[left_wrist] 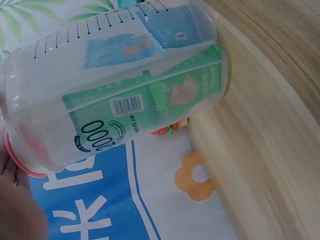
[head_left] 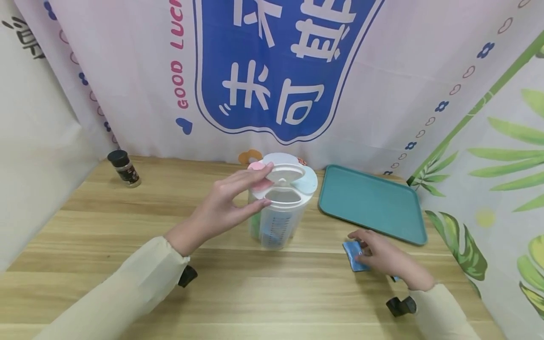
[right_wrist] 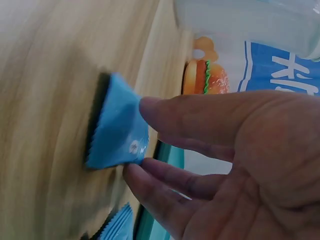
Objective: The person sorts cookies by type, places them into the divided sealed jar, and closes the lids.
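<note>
A clear storage container with a pastel petal-shaped lid stands upright mid-table, one lid flap raised over an opening. My left hand holds the lid from the left, thumb at the front rim and fingers by the pink part. Through the container's wall in the left wrist view show green packets and blue packets. On the right, my right hand pinches a small blue packet between thumb and fingers, at or just above the tabletop. Another blue packet lies close by, mostly hidden under that hand in the head view.
Behind the right hand lies a teal tray. A black-capped seasoning jar stands at the back left. A toy burger sits behind the container, near the printed curtain along the wooden table's back edge.
</note>
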Motion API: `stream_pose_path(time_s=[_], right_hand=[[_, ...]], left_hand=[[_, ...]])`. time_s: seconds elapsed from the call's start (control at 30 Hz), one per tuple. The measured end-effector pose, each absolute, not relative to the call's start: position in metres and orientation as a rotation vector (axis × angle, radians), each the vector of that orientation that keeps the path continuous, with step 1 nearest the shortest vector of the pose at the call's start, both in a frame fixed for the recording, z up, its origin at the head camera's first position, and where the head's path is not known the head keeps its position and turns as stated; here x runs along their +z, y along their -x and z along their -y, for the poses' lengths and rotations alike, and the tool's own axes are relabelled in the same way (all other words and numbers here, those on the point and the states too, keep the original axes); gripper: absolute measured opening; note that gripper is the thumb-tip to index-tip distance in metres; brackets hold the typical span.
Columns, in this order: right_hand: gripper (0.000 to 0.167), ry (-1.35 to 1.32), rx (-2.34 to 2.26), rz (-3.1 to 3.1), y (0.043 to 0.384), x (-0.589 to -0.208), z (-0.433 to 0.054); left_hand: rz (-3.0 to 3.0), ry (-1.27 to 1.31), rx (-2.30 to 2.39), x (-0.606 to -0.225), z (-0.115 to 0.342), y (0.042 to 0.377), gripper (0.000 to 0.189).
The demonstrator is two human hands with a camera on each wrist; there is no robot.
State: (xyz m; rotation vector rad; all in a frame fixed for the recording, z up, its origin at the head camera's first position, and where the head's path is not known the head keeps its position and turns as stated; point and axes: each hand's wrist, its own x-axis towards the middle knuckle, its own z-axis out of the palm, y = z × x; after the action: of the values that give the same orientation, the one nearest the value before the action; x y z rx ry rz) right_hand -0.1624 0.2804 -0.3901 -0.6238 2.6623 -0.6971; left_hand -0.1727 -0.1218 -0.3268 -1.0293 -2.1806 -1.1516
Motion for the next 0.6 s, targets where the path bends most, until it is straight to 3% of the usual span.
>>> stream_pose_path(time_s=[0.37,0.6], right_hand=[[0.050,0.638,-0.705,-2.670,0.166,-0.399,-0.287],[0.037,0.654,-0.693,-2.716,0.166,-0.401,-0.291]], left_hand=[[2.200,1.015,-1.187,-0.325,0.120,0.172,0.067],[2.177,1.022,-1.187,-0.326,0.120,0.173,0.065]])
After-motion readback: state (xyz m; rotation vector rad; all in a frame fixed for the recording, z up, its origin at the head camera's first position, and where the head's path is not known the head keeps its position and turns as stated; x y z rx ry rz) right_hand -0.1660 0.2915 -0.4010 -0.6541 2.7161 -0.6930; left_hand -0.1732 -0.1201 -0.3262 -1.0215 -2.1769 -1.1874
